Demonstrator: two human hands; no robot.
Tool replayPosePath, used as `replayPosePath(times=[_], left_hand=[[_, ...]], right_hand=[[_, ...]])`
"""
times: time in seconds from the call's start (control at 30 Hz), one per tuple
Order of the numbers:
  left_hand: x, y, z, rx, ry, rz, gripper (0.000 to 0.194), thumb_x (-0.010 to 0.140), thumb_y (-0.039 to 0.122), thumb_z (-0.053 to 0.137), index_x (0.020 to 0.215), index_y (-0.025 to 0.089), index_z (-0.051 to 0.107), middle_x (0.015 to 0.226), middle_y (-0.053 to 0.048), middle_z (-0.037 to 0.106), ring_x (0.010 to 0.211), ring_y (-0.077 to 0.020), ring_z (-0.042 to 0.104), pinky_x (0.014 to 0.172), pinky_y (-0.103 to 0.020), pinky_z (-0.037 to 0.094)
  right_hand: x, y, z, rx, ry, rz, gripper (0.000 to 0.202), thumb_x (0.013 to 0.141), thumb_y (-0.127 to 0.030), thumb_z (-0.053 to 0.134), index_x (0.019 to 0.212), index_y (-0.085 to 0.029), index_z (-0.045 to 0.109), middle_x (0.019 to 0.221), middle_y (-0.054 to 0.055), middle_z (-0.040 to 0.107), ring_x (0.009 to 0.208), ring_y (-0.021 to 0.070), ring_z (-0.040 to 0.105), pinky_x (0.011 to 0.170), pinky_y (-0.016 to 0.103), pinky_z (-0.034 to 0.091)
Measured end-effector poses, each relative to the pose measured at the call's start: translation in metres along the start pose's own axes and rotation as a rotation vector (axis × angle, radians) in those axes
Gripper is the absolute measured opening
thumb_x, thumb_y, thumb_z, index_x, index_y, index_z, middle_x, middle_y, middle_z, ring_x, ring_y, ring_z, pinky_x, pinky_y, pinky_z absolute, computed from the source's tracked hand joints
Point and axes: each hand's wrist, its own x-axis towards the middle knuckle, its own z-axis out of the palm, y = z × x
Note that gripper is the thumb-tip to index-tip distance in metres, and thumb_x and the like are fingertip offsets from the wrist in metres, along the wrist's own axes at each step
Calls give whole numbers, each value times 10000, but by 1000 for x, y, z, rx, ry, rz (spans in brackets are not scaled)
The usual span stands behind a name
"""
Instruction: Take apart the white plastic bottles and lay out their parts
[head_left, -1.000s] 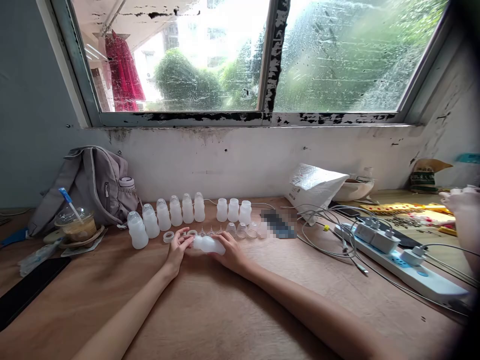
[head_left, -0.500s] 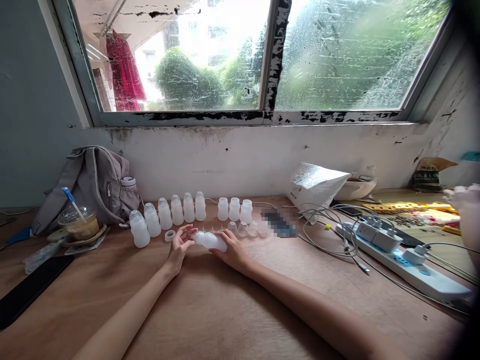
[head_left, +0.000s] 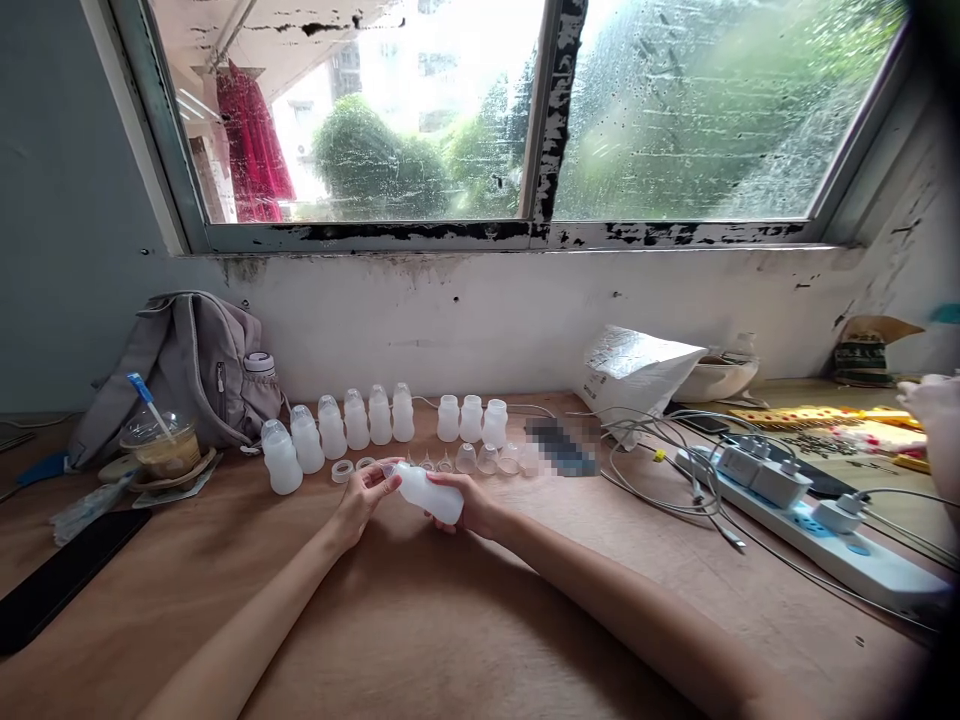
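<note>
A frosted white baby bottle [head_left: 429, 492] lies tilted above the table, its neck end toward the left. My right hand [head_left: 474, 505] is wrapped round the base end of its body. The fingers of my left hand [head_left: 361, 505] are closed at the neck end, where a small clear part shows; its shape is partly hidden by the fingers. Behind my hands lie white collar rings [head_left: 342, 471], several clear teats [head_left: 444, 462] and clear domed caps [head_left: 487, 459]. Capped baby bottles [head_left: 331, 428] stand in a row at the left, and three uncapped bottles [head_left: 471, 420] stand further right.
A grey backpack [head_left: 180, 370], an iced drink cup [head_left: 161, 445] and a black flat object [head_left: 71, 580] are at the left. To the right are a silvery pouch [head_left: 637, 370], tangled cables [head_left: 645, 480] and a white power strip [head_left: 870, 570]. Another person's hand [head_left: 930, 400] shows at the right edge.
The bottle has shifted slightly right and its base end has tipped down toward me. My right hand has moved from over its top to round its base end; my left fingers have closed in at the neck.
</note>
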Motion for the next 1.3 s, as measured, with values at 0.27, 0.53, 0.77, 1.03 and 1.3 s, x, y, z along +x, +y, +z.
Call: replayPosePath(times=[0.27,0.53,0.77,1.03,1.3], left_hand=[[-1,-2,7,-212,26,-87,409,640,364,666,994,180,576,1009,-70,605,910,-176,560,820,-277,421],[-11,-7,24,-207,162,-112,385,636,434,650,879,135,624,851,-71,644,812,-164,586,750,-258,433],[-17,-3,29,-138,217,-99,386,629,448,640,829,120,612,809,-66,645,776,-181,594,718,-271,441],[-19,-1,30,-132,227,-133,326,630,432,638,757,135,592,792,-59,647,761,-189,596,678,-265,445],[-16,3,30,-3,212,16,327,649,429,625,790,136,594,772,-46,622,762,-176,575,675,-245,439]], right_hand=[[-2,2,11,-77,122,-106,399,731,-516,474,834,-135,531,664,33,550,527,122,496,434,218,360],[-8,9,17,-729,379,-488,348,690,-394,587,952,-184,497,870,26,571,750,155,521,648,257,403],[-6,14,23,-772,397,-514,328,673,-332,608,943,-185,493,850,26,585,731,157,530,652,267,408],[-8,7,17,-413,214,-281,302,637,-355,631,842,-153,539,740,-3,555,646,131,508,547,223,390],[-10,5,29,-56,94,-246,335,692,-383,584,930,-155,524,777,21,554,680,134,513,571,222,389]])
